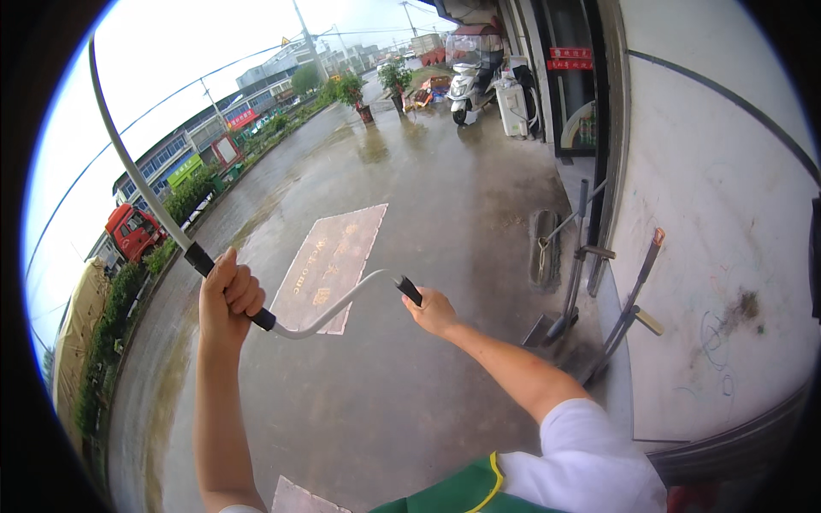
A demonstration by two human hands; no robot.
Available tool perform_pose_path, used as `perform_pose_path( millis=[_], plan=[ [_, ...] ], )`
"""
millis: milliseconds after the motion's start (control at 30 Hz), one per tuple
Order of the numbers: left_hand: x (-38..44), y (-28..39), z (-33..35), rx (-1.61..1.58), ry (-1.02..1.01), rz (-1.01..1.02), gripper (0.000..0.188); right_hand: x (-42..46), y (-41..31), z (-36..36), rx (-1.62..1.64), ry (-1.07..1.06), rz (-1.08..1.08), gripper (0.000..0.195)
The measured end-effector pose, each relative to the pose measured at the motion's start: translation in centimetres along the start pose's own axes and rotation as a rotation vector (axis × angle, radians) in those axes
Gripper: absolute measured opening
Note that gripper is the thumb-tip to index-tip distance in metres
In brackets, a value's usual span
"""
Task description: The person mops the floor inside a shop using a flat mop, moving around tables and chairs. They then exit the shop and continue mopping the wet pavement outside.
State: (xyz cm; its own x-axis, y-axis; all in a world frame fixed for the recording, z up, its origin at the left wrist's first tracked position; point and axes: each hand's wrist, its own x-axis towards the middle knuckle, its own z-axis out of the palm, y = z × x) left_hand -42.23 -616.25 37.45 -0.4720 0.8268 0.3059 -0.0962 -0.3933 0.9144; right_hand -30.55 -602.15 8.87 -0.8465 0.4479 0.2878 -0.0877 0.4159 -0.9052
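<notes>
A white crank pole (146, 189) slants from the upper left down to the middle of the view, with black sleeves and a bent lower end. My left hand (231, 292) is wrapped around a black sleeve on its straight part, just above the bend. From there the white rod curves to the right and up. My right hand (433, 311) grips the black handle at the rod's end. The pole's top runs out of view, so what it meets there cannot be seen.
A doormat (333, 256) lies on the wet pavement ahead. At the right, long-handled tools (577, 256) lean by a glass door (574, 83) and a marked white wall (718, 256). Farther off stand potted plants (364, 112) and a white scooter (463, 90). A hedge (118, 327) lines the left.
</notes>
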Motion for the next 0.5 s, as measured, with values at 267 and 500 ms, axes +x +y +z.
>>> perform_pose_path(
  millis=[267, 500],
  plan=[
    [-1.3, -0.4, 10.6, -0.241, -0.33, -0.092, 0.041, 2.9, 1.2, 2.3, -0.102, 0.213, -0.02, 0.038],
    [2.4, -2.4, -1.3, 0.111, 0.232, 0.071, 0.039, -3.7, -3.9, 9.0, 0.118, -0.242, -0.144, 0.033]
  ],
)
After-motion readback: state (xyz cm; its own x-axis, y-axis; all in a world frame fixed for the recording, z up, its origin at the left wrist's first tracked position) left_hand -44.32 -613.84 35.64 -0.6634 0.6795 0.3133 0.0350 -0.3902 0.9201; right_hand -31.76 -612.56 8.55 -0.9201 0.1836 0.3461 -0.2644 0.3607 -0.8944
